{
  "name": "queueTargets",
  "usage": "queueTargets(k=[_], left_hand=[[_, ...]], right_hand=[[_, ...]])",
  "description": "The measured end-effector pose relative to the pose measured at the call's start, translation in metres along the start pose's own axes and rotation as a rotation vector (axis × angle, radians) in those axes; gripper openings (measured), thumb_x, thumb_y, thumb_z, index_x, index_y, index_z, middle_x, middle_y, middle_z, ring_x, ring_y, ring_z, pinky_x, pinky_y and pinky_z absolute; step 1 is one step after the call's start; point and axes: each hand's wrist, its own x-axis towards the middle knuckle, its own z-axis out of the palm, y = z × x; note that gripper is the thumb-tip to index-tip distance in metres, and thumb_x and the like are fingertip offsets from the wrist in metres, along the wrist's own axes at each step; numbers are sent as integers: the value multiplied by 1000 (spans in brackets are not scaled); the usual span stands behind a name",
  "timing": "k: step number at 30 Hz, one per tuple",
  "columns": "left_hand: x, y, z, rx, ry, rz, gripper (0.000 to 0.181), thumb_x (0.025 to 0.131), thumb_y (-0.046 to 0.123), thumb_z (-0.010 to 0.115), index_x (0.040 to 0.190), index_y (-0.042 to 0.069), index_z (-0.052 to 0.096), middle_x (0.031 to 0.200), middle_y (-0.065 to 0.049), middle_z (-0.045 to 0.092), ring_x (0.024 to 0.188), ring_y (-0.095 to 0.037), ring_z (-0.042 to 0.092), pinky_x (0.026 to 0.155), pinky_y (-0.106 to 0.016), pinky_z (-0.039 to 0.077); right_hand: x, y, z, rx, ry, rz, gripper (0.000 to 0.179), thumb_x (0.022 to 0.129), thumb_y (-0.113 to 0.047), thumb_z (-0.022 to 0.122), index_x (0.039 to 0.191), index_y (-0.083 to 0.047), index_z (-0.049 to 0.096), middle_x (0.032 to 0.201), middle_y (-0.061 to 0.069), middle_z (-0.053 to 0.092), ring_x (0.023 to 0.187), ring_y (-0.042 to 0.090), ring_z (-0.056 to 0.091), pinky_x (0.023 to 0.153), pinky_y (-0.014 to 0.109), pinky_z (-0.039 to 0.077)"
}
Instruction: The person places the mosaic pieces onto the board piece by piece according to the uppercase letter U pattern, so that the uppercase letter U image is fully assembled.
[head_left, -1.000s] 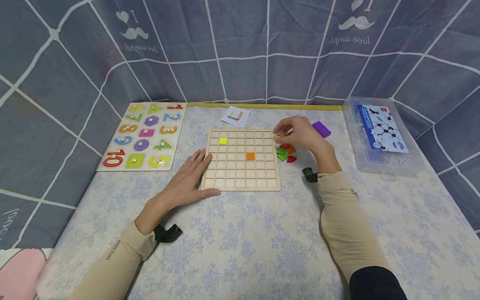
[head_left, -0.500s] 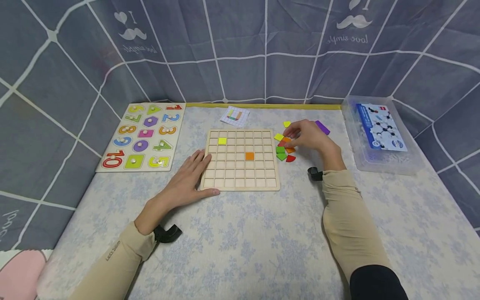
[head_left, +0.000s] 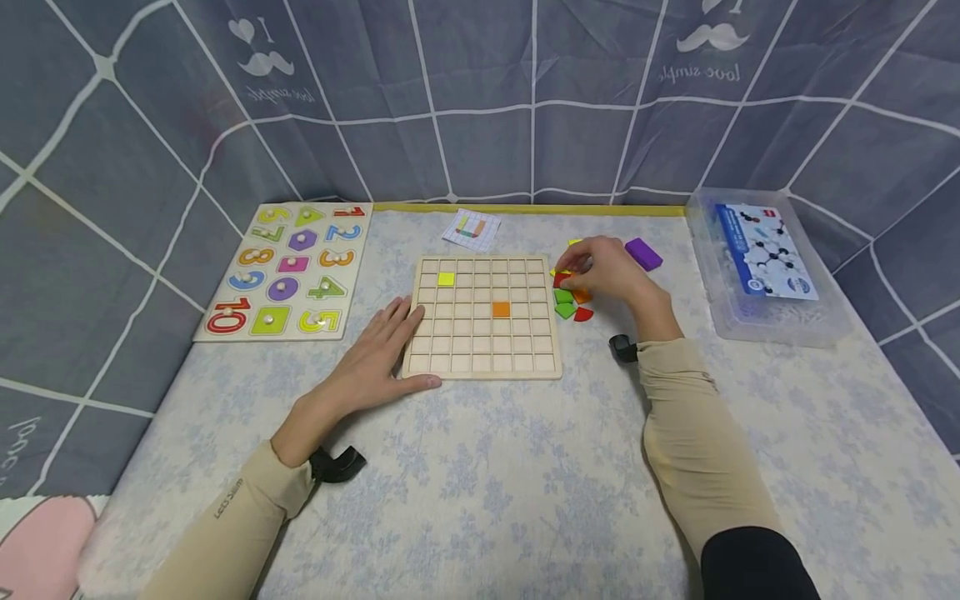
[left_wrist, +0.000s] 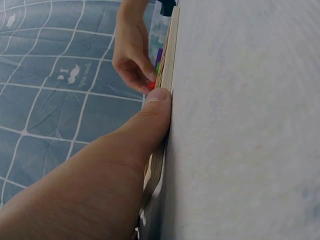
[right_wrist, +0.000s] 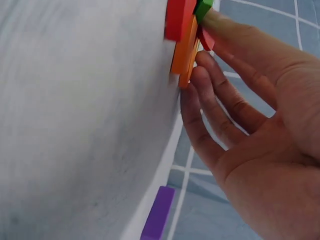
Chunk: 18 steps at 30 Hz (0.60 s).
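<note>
A pale wooden board with a square grid (head_left: 480, 342) lies flat on the worktop (head_left: 480, 483), which is covered in white cloth with a blue floral pattern, between the two hands. The left hand (head_left: 372, 358) lies over its left edge, fingers extended and thumb on the near left corner, steadying contact without grasping anything. The right hand (head_left: 609, 268) is just beyond the board's right edge, towards the far corner, and pinches a small flat red piece (head_left: 561, 281) between thumb and fingers.

That red piece is beside the board, above a loose cluster of small pieces. Two green pieces (head_left: 565, 311) lie on the near side of the right hand's fingertips, with an orange piece (head_left: 582, 296) under the hand and a red rounded wedge (head_left: 583, 314) closest to the person. A purple block (head_left: 643, 253) lies beyond the right hand's knuckles, to the right.

On the grid, a yellow square tile (head_left: 446, 279) sits near the far left corner, and an orange square tile (head_left: 501, 310) sits right of centre; both are apart from the hands.
</note>
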Motion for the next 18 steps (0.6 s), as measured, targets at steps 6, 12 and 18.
queueTargets(k=[6, 12, 18], left_hand=[[1, 0, -1, 10, 6, 6, 112, 90, 58, 76, 170, 8, 15, 178, -17, 4, 165, -34, 1, 135, -51, 5], [1, 0, -1, 8, 3, 3, 112, 90, 59, 76, 170, 7, 16, 178, -17, 5, 165, -34, 1, 135, -52, 5], [0, 1, 0, 3, -2, -2, 113, 90, 59, 76, 170, 8, 15, 178, -17, 5, 165, -34, 0, 135, -52, 4]], right_hand=[[1, -3, 1, -26, 8, -28, 15, 90, -13, 85, 103, -7, 80, 104, 13, 75, 97, 30, 65, 80, 38, 54], [-3, -7, -2, 21, 18, -27, 10, 95, -14, 81, 103, -9, 81, 100, 9, 77, 94, 28, 66, 74, 31, 54], [-8, -27, -4, 49, -55, -128, 11, 99, -15, 76, 108, -12, 83, 108, 7, 79, 97, 25, 65, 77, 33, 53]])
